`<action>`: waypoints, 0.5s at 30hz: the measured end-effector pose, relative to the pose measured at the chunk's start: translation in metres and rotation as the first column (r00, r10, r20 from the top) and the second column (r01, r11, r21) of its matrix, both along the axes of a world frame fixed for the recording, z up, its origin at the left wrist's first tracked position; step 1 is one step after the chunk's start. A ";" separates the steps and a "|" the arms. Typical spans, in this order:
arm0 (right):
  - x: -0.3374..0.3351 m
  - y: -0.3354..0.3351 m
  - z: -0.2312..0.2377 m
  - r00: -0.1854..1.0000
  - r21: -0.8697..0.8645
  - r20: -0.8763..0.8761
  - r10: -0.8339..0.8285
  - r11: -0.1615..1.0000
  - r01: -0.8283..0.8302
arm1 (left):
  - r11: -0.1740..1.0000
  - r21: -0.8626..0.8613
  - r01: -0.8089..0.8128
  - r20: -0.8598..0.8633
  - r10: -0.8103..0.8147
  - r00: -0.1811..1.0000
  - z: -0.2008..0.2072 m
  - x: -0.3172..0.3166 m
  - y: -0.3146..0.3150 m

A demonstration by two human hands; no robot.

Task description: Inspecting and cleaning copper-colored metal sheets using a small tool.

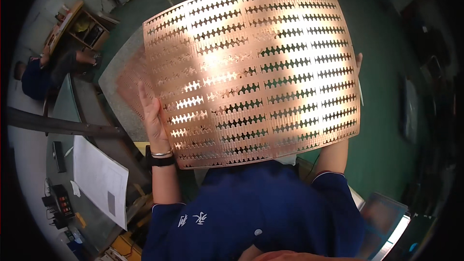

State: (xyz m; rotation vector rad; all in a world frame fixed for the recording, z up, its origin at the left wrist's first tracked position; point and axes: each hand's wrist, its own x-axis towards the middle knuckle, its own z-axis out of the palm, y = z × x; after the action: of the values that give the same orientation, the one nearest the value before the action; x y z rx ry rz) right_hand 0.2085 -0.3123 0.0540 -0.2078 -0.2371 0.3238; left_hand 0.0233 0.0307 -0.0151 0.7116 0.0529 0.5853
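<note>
A large copper-coloured panel [232, 100], pierced by many rows of toothed slots, is held up in front of my chest. Bright light glares off its middle and right part. At the panel's left edge is my left hand [152, 118], closed on the rim with the thumb toward the front face. My right hand [359, 61] grips the opposite edge; only fingertips show past the rim, and the panel hides the rest. Behind the left edge, a similar reddish panel [130, 84] lies on a pale surface [110, 75], partly covered from view.
On the left, a desk carries a paper sheet [101, 181], a black power strip [60, 200] and a dark slim object [58, 157]. A dark bar [63, 124] crosses there. Another person [41, 79] sits farther left by a wooden shelf [87, 31]. A blue-edged frame [384, 220] stands lower right.
</note>
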 end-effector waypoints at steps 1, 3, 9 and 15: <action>0.018 -0.019 -0.016 0.996 -0.332 -0.052 -0.066 0.942 0.045 | 1.000 0.009 -0.015 0.008 0.015 1.000 0.001 -0.003 -0.002; 0.010 -0.029 -0.027 0.955 -0.499 0.107 -0.276 0.816 0.291 | 1.000 -0.001 -0.016 0.039 0.016 0.999 -0.002 -0.007 -0.001; 0.030 -0.140 -0.106 0.998 -0.758 0.060 0.003 0.651 0.043 | 0.996 -0.067 -0.057 -0.007 0.057 0.998 -0.006 -0.005 0.001; 0.011 -0.113 -0.113 0.993 -0.869 0.101 0.057 0.492 0.060 | 0.992 0.083 -0.092 -0.162 0.104 0.981 -0.020 0.018 0.016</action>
State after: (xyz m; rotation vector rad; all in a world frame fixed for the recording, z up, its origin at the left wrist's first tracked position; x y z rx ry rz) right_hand 0.2199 -0.4256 -0.0590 -1.2735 -0.1659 0.4116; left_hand 0.0417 0.0464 -0.0350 0.8335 0.2231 0.6234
